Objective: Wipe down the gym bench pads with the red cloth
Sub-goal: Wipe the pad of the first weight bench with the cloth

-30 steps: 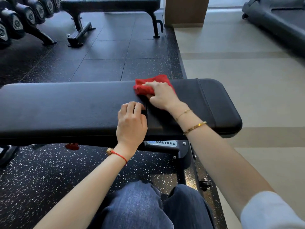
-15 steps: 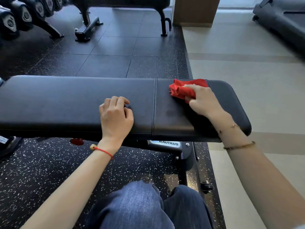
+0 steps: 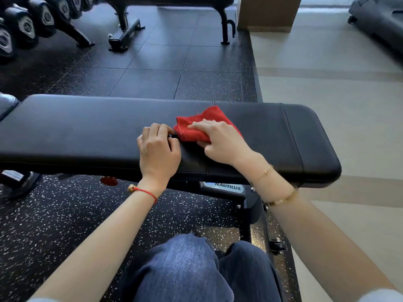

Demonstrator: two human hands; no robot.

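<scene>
Head view: my right hand (image 3: 222, 141), fingers spread flat, presses the red cloth (image 3: 200, 125) mid-pad on the table (image 3: 87, 127); it has slid back left from the end. Left hand (image 3: 159, 149), fingers curled, empty, braces beside it.

Light: soft daylight from upper right, brightest on pale floor (image 3: 340, 88) | Shadows: faint | Glare: dull sheen on bench pad (image 3: 87, 118) | Focus: sharp centre | Edges: wide-angle bending, slight blur
</scene>
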